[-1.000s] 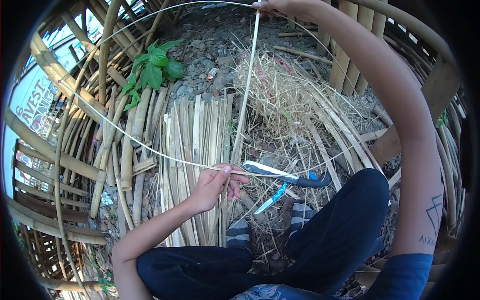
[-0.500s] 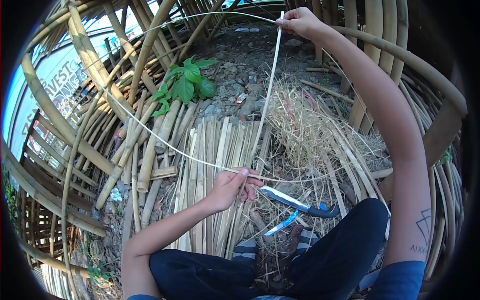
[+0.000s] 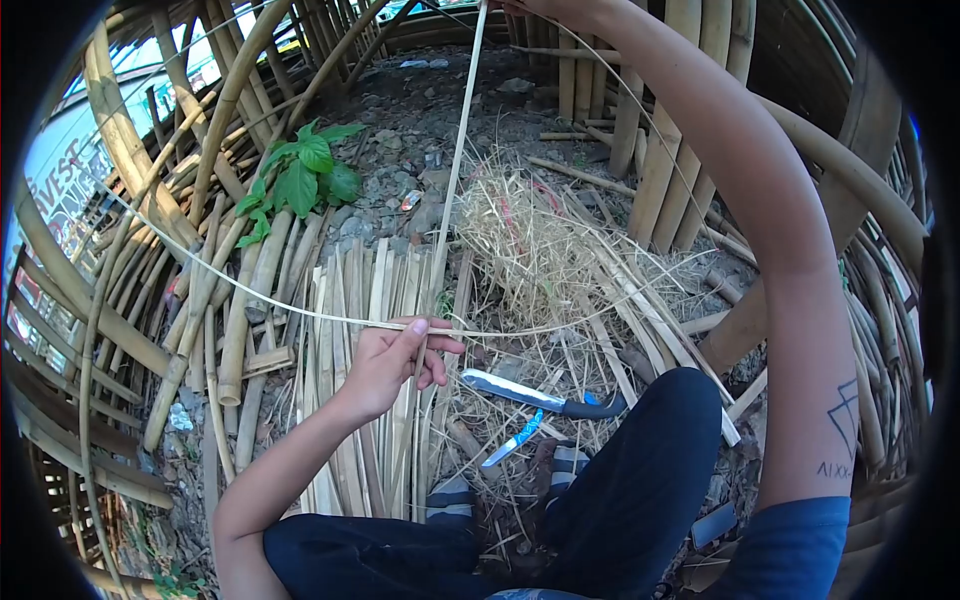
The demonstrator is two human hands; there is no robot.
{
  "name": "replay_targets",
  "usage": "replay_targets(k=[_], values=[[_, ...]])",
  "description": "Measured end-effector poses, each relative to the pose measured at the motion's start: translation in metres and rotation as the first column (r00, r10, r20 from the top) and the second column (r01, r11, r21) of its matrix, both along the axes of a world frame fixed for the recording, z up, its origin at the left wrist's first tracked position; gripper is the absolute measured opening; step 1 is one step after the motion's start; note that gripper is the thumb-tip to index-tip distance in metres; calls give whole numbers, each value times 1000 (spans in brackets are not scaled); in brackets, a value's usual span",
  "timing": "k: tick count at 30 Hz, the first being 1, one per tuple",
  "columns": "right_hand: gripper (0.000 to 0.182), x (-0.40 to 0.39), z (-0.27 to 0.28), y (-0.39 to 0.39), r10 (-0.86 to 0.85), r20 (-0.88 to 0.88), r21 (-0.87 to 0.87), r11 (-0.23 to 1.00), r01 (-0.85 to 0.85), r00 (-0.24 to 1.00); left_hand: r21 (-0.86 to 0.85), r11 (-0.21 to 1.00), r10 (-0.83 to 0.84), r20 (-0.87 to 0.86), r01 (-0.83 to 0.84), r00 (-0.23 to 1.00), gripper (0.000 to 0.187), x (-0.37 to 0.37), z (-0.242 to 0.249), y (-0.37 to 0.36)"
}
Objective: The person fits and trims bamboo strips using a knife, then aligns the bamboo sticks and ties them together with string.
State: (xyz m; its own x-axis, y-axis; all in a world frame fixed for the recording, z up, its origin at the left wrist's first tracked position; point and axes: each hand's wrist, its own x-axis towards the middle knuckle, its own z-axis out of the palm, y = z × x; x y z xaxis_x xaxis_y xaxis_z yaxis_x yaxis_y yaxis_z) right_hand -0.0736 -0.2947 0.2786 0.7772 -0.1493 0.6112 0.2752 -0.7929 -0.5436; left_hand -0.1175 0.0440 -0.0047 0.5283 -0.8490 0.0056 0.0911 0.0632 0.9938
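Note:
My left hand [image 3: 392, 358] pinches the lower end of a long thin bamboo strip [image 3: 455, 170] that rises steeply to the top of the view. My right hand [image 3: 528, 6] grips the upper end of that strip at the top edge and is mostly cut off. A thinner peeled sliver [image 3: 250, 295] runs from my left hand out to the left and curves up and over. A large knife [image 3: 535, 396] with a dark handle lies on the ground just right of my left hand, with a smaller blue-handled knife [image 3: 512, 443] below it.
Flat split bamboo slats [image 3: 350, 300] lie under my left hand. A heap of dry shavings [image 3: 525, 235] sits to the right. Whole bamboo poles [image 3: 230, 110] ring the spot, a green plant [image 3: 300, 180] grows behind, and my crossed legs [image 3: 620, 480] fill the bottom.
My right hand has risen from inside the view to its top edge, pulling the strip more upright. My left hand has shifted slightly left and kept its pinch. The camera view shifted.

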Motion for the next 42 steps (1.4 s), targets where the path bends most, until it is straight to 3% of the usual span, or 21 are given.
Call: replay_targets(k=[5,7,13,20,31,35,37,42], values=[[30,-8,-5,-7,-94,0,-104,990,93,996,25,999,-42,20,42,999,44,1,1,-5],[29,-5,-11,-12,-72,5,0,997,72,997,30,998,-56,21,55,998,44,0,3,-7],[23,-5,-25,-29,-12,-86,82,996,19,996,48,997,-63,-18,64,998,46,-1,1,-14],[21,2,-38,-38,-51,-14,144,988,52,999,70,996,-59,-47,62,997,47,-1,-1,-19],[18,5,-55,-46,58,47,252,965,-68,997,44,999,-15,-222,26,975,42,-5,-2,-19],[20,9,-58,-55,51,22,247,967,-55,998,47,999,-5,-229,16,973,42,-6,-3,-19],[25,17,-62,-64,39,0,51,998,-39,999,55,998,-8,-211,21,977,42,-7,-1,-19],[25,19,-69,-71,13,-8,83,996,-12,1000,75,997,-18,-113,26,993,43,-6,-3,-18]])
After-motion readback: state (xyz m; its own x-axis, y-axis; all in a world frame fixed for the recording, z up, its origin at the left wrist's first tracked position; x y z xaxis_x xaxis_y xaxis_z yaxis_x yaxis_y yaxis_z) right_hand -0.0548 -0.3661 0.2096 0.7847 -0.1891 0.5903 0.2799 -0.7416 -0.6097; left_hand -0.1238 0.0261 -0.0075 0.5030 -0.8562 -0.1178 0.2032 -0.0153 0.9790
